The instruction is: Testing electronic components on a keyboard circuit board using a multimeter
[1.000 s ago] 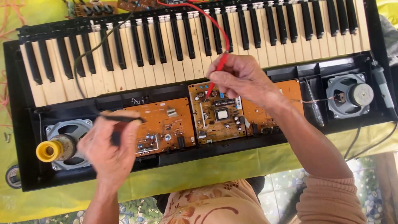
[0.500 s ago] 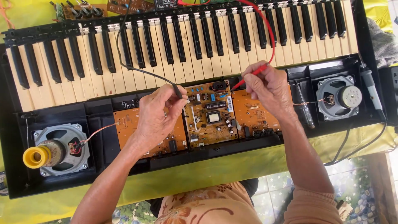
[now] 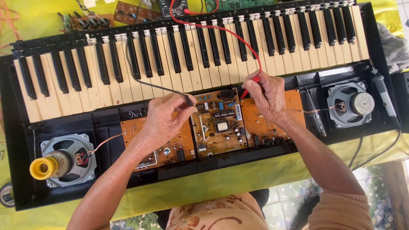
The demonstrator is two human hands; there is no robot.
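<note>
At the far left a yellow tape roll (image 3: 43,167) sits on the left speaker (image 3: 68,159). The left hand (image 3: 164,121) pinches a black probe (image 3: 188,100) over an orange circuit board (image 3: 159,147) (its lead trails up across the keys (image 3: 187,55)). The middle power board (image 3: 219,125) lies between both hands. The right hand (image 3: 268,96) clamps its fingers on a red probe (image 3: 249,87), tip at that board's upper edge. A second speaker (image 3: 351,104) sits at right.

Setting: a worktop (image 3: 255,179) draped in yellow-green cloth, seen from above in bright, even light.
Below its near edge, at lower right, a floor (image 3: 281,200) of pale patterned tiles shows; a grey cloth (image 3: 394,44) lies at the right edge.
</note>
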